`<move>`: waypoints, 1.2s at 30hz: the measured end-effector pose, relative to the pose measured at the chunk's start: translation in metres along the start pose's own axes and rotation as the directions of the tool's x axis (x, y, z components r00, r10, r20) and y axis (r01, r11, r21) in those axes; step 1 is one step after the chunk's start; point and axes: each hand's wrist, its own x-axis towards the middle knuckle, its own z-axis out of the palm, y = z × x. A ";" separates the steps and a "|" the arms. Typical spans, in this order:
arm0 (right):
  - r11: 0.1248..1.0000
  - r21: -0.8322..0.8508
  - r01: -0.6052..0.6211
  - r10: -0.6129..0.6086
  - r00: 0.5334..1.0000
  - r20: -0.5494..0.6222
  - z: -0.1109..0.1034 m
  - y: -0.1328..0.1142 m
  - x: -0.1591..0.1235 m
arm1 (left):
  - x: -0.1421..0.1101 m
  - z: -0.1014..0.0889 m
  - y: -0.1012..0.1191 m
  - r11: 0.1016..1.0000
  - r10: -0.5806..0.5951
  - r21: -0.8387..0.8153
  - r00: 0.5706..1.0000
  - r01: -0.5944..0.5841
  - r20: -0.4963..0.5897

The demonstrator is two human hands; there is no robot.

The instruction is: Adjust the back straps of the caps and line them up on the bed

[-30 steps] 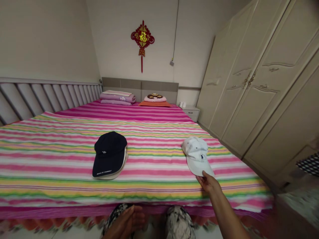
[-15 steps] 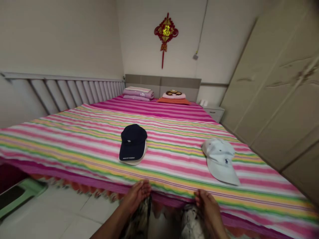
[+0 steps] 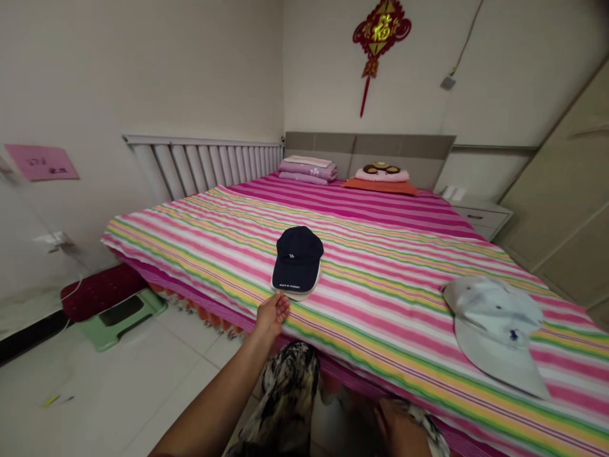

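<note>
A navy cap (image 3: pixel 297 260) lies on the striped bedsheet (image 3: pixel 380 266), stacked on a cream cap whose brim shows beneath it. My left hand (image 3: pixel 273 313) reaches toward the navy cap's brim, fingers loosely curved and apart, holding nothing, just short of the brim at the bed's near edge. A white cap (image 3: pixel 497 325) lies on the sheet at the right. My right hand (image 3: pixel 400 429) hangs low by my patterned trousers at the bottom edge, its fingers not showing.
Folded purple bedding (image 3: pixel 308 169) and a pink pillow (image 3: pixel 380 174) sit at the headboard. A green stool (image 3: pixel 118 316) and a red cushion stand on the tiled floor at left. A nightstand (image 3: pixel 480 214) and wardrobe (image 3: pixel 566 209) are at right.
My view has swung left. My right hand left the white cap's brim and dropped to my lap. My left hand rose from my lap and reached out to the navy cap.
</note>
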 end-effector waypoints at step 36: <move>0.998 0.065 0.005 -0.004 1.000 -0.015 0.011 0.002 0.001 | 0.003 0.068 0.045 0.983 -0.007 -0.179 0.989 0.034 0.148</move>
